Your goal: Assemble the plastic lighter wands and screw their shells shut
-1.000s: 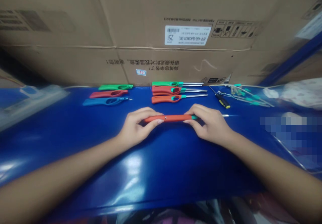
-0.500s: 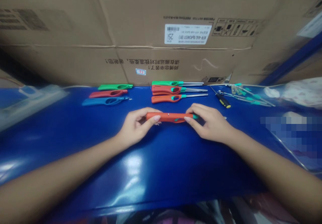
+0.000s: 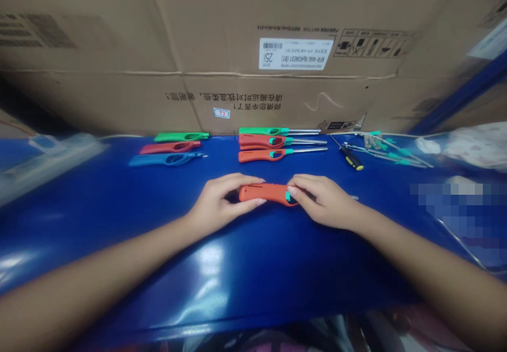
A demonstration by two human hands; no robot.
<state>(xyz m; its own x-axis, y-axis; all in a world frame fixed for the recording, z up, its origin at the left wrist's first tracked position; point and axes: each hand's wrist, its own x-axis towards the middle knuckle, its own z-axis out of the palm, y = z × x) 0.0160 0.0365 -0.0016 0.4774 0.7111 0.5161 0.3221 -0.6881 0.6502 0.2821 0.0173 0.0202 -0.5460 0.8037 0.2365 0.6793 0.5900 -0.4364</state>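
Observation:
An orange gas lighter [image 3: 265, 192] with a teal trigger lies crosswise between my hands, its broad side facing up. My left hand [image 3: 222, 199] grips the handle end, thumb along the near edge and fingers along the far edge. My right hand [image 3: 327, 199] is closed over the trigger end and hides the neck; a bit of metal tip shows past the knuckles. Beyond them, side by side, lie a green lighter [image 3: 261, 131], a red lighter [image 3: 259, 141] and another orange lighter [image 3: 255, 155], all with metal rods pointing right.
Left of these lie green [image 3: 178, 136], red [image 3: 166, 147] and blue [image 3: 158, 160] lighter bodies without rods. A black-and-yellow screwdriver [image 3: 351, 159] and several loose rods with teal ends [image 3: 396, 154] are at right. A cardboard box [image 3: 209, 35] walls off the back of the blue table [image 3: 253, 278].
Both hands have lowered slightly toward me with the orange lighter. It has been rolled from its narrow edge so that its broad side shows.

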